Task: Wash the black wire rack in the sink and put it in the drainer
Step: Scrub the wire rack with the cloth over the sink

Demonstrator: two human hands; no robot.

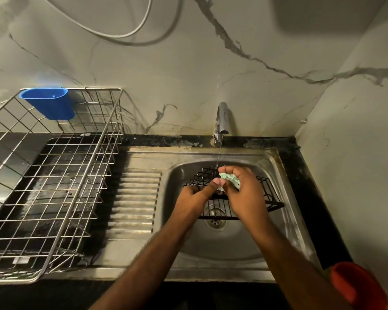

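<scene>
Scrubbing black wire rack (pixel 231 198): right hand (pixel 244 193) grips crumpled green scrubber (pixel 230 179), left hand (pixel 195 195) grips rack

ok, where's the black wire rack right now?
Head view: the black wire rack sits in the sink basin, right of the drainer, under the running tap, with both hands on it.

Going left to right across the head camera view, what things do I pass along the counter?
Blue cup on the drainer, ridged draining board, left hand, right hand holding the green scrubber, red object.
</scene>
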